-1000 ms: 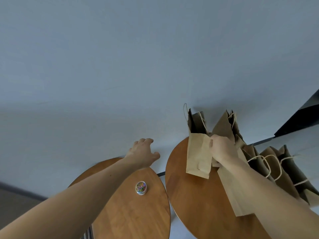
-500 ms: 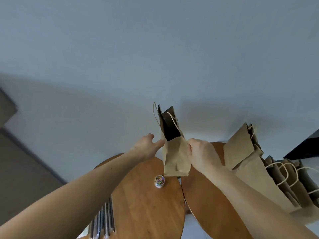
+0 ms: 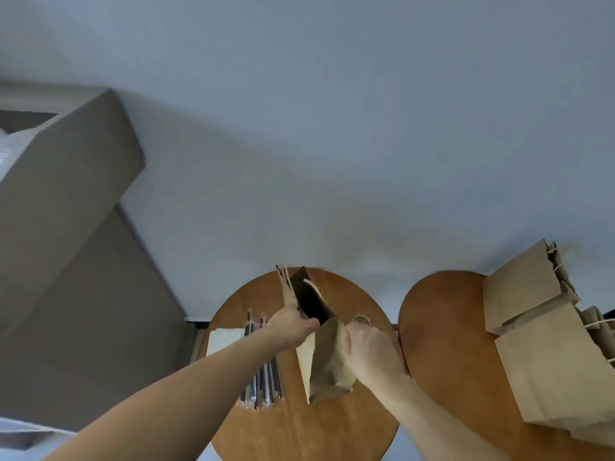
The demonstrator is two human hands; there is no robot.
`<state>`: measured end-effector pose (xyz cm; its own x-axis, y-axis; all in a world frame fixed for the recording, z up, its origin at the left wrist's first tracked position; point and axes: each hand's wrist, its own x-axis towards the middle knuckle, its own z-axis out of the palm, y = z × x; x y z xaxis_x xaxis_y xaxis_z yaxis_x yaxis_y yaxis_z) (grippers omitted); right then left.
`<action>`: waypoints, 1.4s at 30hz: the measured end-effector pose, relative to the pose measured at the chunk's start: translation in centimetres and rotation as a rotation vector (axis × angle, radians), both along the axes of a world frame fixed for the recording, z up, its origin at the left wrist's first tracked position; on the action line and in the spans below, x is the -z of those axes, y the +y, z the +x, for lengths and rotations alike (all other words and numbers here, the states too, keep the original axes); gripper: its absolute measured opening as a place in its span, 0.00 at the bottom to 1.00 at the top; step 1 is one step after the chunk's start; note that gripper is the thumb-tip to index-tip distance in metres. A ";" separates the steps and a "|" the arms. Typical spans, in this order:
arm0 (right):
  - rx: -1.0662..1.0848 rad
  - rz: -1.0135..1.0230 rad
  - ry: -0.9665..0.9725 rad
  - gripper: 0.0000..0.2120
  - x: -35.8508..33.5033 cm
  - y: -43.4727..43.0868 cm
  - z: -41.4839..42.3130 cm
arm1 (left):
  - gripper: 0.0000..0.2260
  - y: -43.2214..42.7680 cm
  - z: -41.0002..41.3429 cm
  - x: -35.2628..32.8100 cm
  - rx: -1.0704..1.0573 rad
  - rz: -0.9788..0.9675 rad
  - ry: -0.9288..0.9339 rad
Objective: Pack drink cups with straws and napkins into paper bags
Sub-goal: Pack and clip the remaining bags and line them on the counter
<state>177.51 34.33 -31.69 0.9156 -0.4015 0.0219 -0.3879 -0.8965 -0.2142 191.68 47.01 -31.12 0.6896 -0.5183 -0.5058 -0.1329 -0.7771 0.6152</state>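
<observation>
Both hands on one paper bag (image 3: 327, 357), held over the left table (image 3: 299, 430), a round wooden top. My left hand (image 3: 292, 328) pinches the near left edge of the bag's mouth, thumb on the rim, fingers tucked behind the paper. My right hand (image 3: 367, 349) is curled round the bag's right side, lower down, creasing it. The mouth is spread open and tilted away from me, dark inside, with the twine handles standing up at the far edge. I cannot tell whether the base touches the tabletop. Under my left forearm, on the same table, lies a bundle of wrapped straws (image 3: 264, 377), and just left of it a flat pile of pale napkins (image 3: 224, 339). A small round tin (image 3: 361, 318) peeks out past my right knuckles, mostly hidden. The right table (image 3: 442, 344), also round wood, stands just beside the left one. It carries a stack of bags (image 3: 539, 354), folded flat and overlapping, handles toward the right edge of view. A cardboard box (image 3: 66, 194) sits at far left, against a plain pale wall (image 3: 332, 128).
</observation>
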 end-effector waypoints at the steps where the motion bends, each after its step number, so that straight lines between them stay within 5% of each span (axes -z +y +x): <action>1: -0.003 0.022 0.027 0.07 0.8 0.9 -0.6 | 0.24 0.7 -0.2 1.0 0.009 0.014 0.027; 5: 0.030 0.145 0.085 0.22 3.4 2.4 -3.2 | 0.32 2.7 -1.6 4.5 0.057 0.111 0.162; 8: 0.079 0.272 0.152 0.10 4.8 1.9 -4.3 | 0.34 2.7 -2.3 6.1 0.045 0.123 0.171; 10: 0.133 0.348 0.185 0.33 4.9 1.0 -4.1 | 0.32 2.0 -2.6 6.4 0.029 0.115 0.153; 12: 0.159 0.354 0.178 0.42 5.0 0.2 -3.4 | 0.29 1.3 -2.6 6.2 0.009 0.109 0.134; 17: 0.150 0.370 0.237 0.38 4.8 -0.3 -0.7 | 0.14 -0.2 -2.2 5.1 -0.070 0.192 0.071; 25: 0.162 0.286 0.298 0.09 5.4 -2.6 0.7 | 0.07 0.2 -2.7 5.6 -0.061 0.373 -0.032; 31: 0.262 0.277 0.304 0.07 5.5 -6.5 -1.7 | 0.04 2.1 -2.4 5.8 -0.151 0.404 -0.178; 36: 0.150 0.288 0.263 0.06 5.4 -4.6 -0.9 | 0.02 1.2 -3.9 7.0 -0.137 0.319 -0.124; 42: 0.022 0.342 0.329 0.25 4.5 -5.2 -0.4 | 0.40 0.4 -1.9 6.9 0.114 0.225 0.053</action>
<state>177.12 29.16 -36.23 0.8431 -0.3542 -0.4047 -0.5025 -0.7869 -0.3582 189.82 47.41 -38.02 0.6028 -0.4616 -0.6508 -0.1997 -0.8770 0.4370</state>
